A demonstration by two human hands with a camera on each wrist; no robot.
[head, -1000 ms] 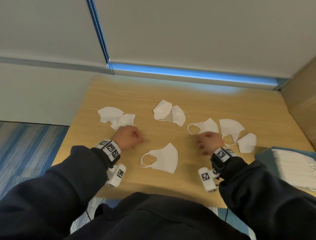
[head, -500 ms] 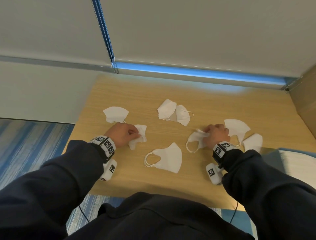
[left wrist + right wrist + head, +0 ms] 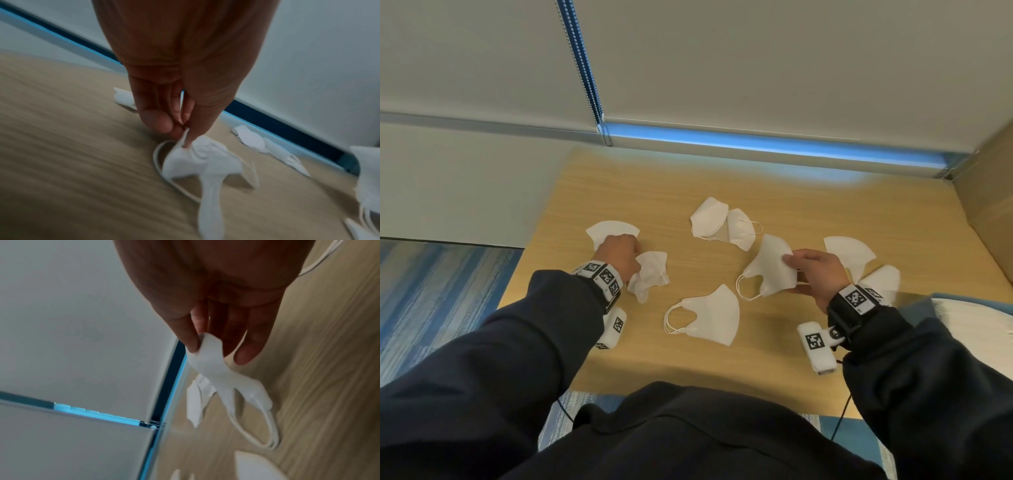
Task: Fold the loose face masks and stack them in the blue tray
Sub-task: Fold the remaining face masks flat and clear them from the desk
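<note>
Several white face masks lie on the wooden table (image 3: 808, 205). My left hand (image 3: 619, 253) pinches a crumpled mask (image 3: 650, 277) just above the table; the left wrist view shows the left hand (image 3: 180, 128) pinching that crumpled mask (image 3: 201, 160) at its top edge, ear loops dangling. My right hand (image 3: 811, 270) pinches a folded mask (image 3: 770, 270) between thumb and fingers, lifted off the table; in the right wrist view the right hand (image 3: 209, 344) holds the folded mask (image 3: 222, 376) by one edge. A folded mask (image 3: 709, 317) lies flat between my hands. The blue tray (image 3: 928, 305), at the right edge, holds a white stack (image 3: 976, 322).
Other masks lie at the far left (image 3: 613, 231), at the centre back (image 3: 719, 222) and to the right (image 3: 849, 251), (image 3: 881, 282). A cardboard box (image 3: 993, 192) stands at the right. Window blinds (image 3: 756, 68) hang behind the table. Blue carpet (image 3: 431, 291) lies to the left.
Both hands closed on masks and picked them up: the left drew a crumpled mask toward me, the right lifted a folded mask off the table and turned it.
</note>
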